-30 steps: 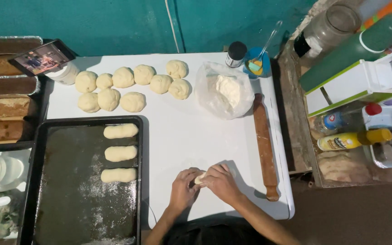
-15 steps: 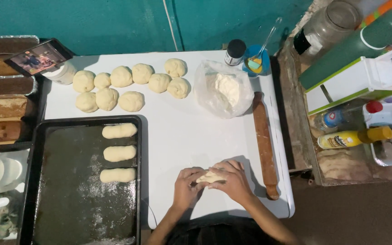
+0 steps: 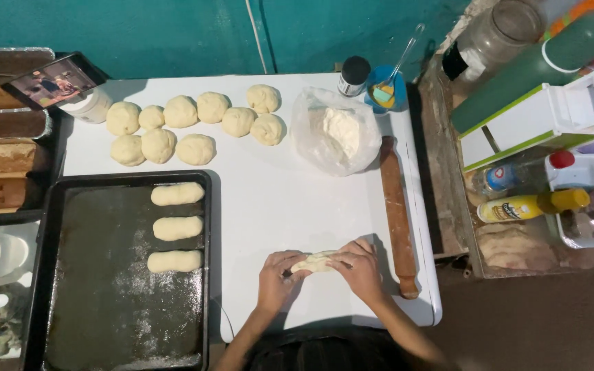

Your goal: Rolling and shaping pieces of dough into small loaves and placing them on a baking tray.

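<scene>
rolling pin [image 3: 396,213] | baking tray [image 3: 91,288] | dough balls [image 3: 194,124] | flour bag [image 3: 335,134]

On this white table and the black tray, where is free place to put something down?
The white table is bare in the middle, between the dough balls, the flour bag, the rolling pin and both hands. The black tray is free left of and below its three dough logs. The back edge is crowded.

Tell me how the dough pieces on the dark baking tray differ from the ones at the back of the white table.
The tray pieces are long, smooth logs; the table pieces are round balls. The logs lie in one spaced column of three on the baking tray; the nine balls cluster in two loose rows on the white table, several touching or nearly so. Both are the same pale, unbaked dough.
</scene>
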